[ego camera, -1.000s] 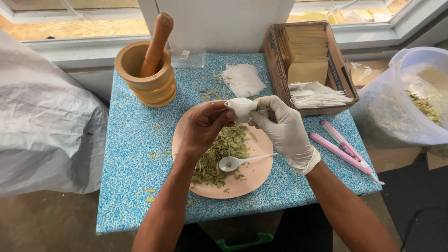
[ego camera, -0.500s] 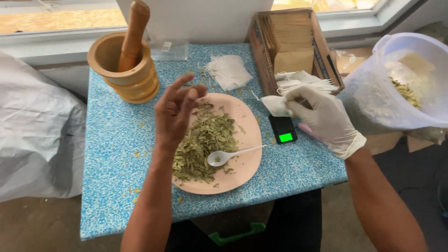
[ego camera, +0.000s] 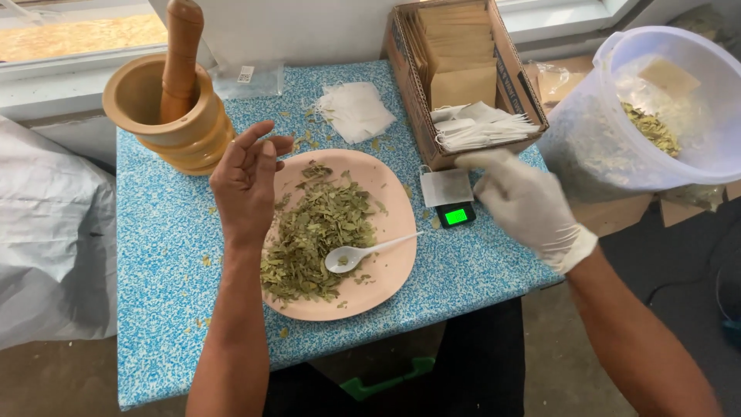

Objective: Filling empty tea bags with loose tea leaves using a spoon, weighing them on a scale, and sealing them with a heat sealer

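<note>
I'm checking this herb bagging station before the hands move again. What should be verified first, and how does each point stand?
1. Filled sachet resting on the small scale: ok.
2. Scale display lit green: ok; reading cannot tell.
3. Gloved right hand clear of the sachet: cannot tell, it hovers close.
4. Bare left hand empty, above the plate: ok.
5. White spoon lying on the plate beside the dried leaves: ok.

Plate [ego camera: 390, 266] sits mid-frame on the table [ego camera: 154, 286], leaves [ego camera: 316, 232] and spoon [ego camera: 363, 253] on it. Mortar [ego camera: 166, 116] with pestle [ego camera: 180, 54] in it, upper left. Box [ego camera: 463, 69] of sachets behind the scale [ego camera: 455, 214], centre right. Bucket [ego camera: 671, 100] at far right. My left hand [ego camera: 245, 181] is over the plate's left edge, my right hand [ego camera: 529, 205] just right of the scale.
</note>
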